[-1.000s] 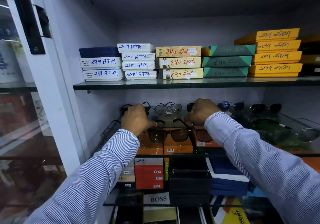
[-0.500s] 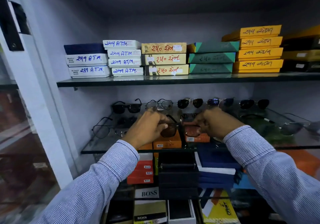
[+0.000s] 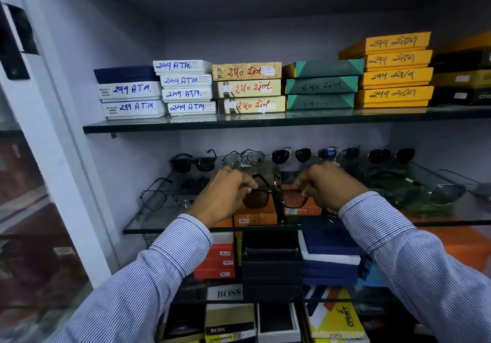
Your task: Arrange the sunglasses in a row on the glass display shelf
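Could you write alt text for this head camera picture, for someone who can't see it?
Two hands, left and right, hold brown-lensed sunglasses over a glass shelf in a cabinet. Five pairs line its back; labelled boxes fill the shelf above.

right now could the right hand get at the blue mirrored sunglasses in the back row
Probably yes, once freed. The right hand sits just in front of the blue mirrored sunglasses with nothing between them, but it is pinching the brown-lensed sunglasses together with the left hand.
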A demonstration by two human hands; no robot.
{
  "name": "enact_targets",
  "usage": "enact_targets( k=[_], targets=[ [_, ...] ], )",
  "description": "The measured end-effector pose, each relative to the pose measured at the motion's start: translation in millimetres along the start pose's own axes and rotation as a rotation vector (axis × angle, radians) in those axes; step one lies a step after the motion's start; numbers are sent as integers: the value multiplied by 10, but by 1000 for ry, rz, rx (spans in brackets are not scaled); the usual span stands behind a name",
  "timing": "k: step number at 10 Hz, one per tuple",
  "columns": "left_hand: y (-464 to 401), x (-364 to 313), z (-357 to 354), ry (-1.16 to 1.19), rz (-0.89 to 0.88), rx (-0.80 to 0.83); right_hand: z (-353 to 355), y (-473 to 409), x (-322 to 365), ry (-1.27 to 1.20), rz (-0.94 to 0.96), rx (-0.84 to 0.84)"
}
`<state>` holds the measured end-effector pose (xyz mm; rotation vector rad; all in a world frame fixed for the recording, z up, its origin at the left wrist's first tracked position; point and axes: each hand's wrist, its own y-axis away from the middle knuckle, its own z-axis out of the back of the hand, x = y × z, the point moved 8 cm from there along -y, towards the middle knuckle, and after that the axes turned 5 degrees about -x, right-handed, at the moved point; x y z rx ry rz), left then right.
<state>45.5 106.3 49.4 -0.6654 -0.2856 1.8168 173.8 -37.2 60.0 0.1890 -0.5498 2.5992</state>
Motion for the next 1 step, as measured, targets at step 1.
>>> enact_targets(
  k=[1],
  targets=[
    [28,-94,67,-25,-37,-64,108,26,-7,-20,-16,-36]
  ],
)
